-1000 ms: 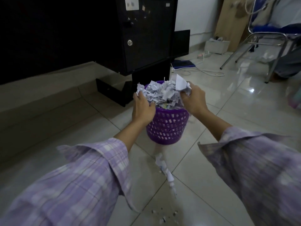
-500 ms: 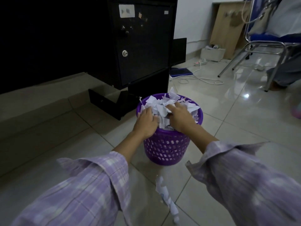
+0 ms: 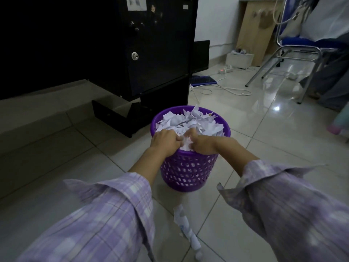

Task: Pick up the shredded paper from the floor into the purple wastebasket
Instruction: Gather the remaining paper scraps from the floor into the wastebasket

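The purple wastebasket (image 3: 188,173) stands on the tiled floor in front of me, filled to the rim with white shredded paper (image 3: 188,121). My left hand (image 3: 166,141) and my right hand (image 3: 203,144) are both inside its near rim, side by side. Their fingers curl down into a wad of the paper between them. A strip of shredded paper (image 3: 186,227) lies on the floor on the near side of the basket, between my sleeves.
A black cabinet (image 3: 160,53) with a low open drawer stands just behind the basket on the left. To the right are a metal chair (image 3: 294,53), a power strip (image 3: 225,69), white cables (image 3: 226,89) and a dark keyboard (image 3: 203,80) on the floor.
Both hands carried a heap of shredded paper down from above the basket into it. They now sit lower and closer together at its near rim.
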`<state>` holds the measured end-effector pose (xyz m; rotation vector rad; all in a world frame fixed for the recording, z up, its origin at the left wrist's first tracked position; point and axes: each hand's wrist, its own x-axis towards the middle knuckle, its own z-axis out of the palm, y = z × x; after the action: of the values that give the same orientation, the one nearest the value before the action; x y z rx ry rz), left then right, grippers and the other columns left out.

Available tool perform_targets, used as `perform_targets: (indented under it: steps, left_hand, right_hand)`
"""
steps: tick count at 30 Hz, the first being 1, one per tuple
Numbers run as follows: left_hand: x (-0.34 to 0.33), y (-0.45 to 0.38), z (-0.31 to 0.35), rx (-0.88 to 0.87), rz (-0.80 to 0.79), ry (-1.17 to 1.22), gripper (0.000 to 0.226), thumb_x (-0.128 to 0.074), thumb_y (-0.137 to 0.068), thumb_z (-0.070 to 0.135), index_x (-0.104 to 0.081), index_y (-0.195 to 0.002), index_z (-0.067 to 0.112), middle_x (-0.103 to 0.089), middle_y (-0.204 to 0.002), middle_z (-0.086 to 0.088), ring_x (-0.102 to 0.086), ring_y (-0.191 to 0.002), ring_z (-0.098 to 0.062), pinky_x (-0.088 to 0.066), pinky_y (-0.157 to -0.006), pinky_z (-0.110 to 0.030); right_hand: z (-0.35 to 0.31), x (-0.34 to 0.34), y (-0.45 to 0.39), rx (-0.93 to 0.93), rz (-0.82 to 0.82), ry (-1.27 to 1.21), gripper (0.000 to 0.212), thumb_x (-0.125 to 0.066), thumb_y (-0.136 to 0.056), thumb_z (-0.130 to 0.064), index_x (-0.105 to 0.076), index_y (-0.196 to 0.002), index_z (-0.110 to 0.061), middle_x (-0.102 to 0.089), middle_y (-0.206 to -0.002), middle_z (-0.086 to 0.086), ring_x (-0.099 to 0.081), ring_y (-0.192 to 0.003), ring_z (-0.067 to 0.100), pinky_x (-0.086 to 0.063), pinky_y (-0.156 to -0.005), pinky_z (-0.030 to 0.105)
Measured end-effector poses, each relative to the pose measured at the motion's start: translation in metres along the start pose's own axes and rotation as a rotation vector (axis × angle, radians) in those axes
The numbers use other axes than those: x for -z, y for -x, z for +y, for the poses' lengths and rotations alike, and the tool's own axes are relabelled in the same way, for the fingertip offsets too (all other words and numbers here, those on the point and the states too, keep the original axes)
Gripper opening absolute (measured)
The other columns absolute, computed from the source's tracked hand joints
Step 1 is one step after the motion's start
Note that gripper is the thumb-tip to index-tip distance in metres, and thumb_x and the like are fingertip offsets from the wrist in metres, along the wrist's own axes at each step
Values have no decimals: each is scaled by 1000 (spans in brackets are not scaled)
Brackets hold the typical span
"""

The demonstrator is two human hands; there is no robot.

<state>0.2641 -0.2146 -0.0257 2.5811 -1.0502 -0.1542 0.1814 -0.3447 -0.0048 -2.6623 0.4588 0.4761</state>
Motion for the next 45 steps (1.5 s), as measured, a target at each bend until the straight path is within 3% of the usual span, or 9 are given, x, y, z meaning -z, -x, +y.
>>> perform_targets:
  steps: [4, 9, 14, 21, 25, 28, 33, 40, 45]
  left_hand:
    - [-1, -5, 3, 47, -38, -13, 33, -56, -90, 40, -70, -110, 19, -68, -113, -6, -59, -105, -27, -47, -87, -36]
    - [5, -7, 16, 31, -34, -169, 29, -56, -90, 33, -69, -112, 19, -64, -117, -6, -56, -110, -27, -44, -92, -36]
    - [3, -13, 22, 30, -120, -109, 27, -54, -90, 12, -68, -113, 9, -63, -118, -10, -59, -105, -29, -50, -88, -36]
    - [1, -18, 13, 15, -200, -93, 29, -58, -89, 22, -67, -115, 13, -62, -124, -5, -57, -111, -25, -48, -97, -39]
    - [7, -5, 18, -57, -50, -103, 28, -61, -89, 24, -65, -115, 12, -62, -119, -8, -59, -107, -28, -44, -81, -33]
    - [9, 4, 16, -70, 52, -24, 40, -64, -88, 27, -47, -120, 10, -59, -115, -13, -57, -105, -31, -40, -73, -34]
    - [29, 16, 17, -54, 122, -70, 36, -62, -88, 37, -60, -109, 7, -47, -124, -12, -46, -117, -29, -44, -95, -43]
    - [55, 37, 26, -61, 171, -71, 45, -55, -92, 40, -50, -124, 8, -45, -132, -12, -45, -121, -29, -43, -95, -43]
    - [55, 65, 29, -137, 286, -34, 32, -51, -95, 31, -53, -117, 7, -48, -124, -10, -50, -112, -27, -45, -86, -40]
  right_hand:
    - [8, -1, -1, 33, 213, 38, 41, -55, -95, -23, -40, -133, -20, -54, -132, 9, -52, -118, 26, -45, -99, 39]
    - [5, 1, -9, -54, 331, 124, 25, -71, -83, -28, -69, -107, -28, -63, -116, -1, -58, -108, 22, -50, -96, 40]
    - [3, -17, -36, -225, 396, 44, 25, -58, -89, -18, -65, -111, -9, -64, -112, 8, -60, -100, 25, -49, -81, 32]
    - [2, -17, -38, -273, 377, 83, 27, -63, -86, -27, -63, -104, -7, -57, -91, 7, -53, -82, 22, -47, -71, 30]
    - [4, -10, -28, -178, 366, 81, 27, -60, -86, -26, -68, -108, -12, -65, -109, 7, -59, -96, 24, -52, -86, 35]
    - [0, -3, -9, -134, 401, 143, 26, -56, -88, -20, -67, -111, -15, -63, -113, 5, -58, -102, 26, -51, -85, 37]
    - [1, 3, 19, -55, 486, 89, 21, -60, -84, -10, -68, -104, -14, -63, -111, 8, -59, -98, 27, -53, -86, 42]
    - [-14, 9, 52, 24, 644, -15, 35, -66, -78, -7, -65, -113, -13, -61, -121, 11, -57, -108, 28, -50, -90, 39]
    - [-24, 0, 79, 65, 678, -24, 36, -67, -80, -7, -64, -116, -12, -60, -119, 12, -57, -105, 27, -52, -87, 39]
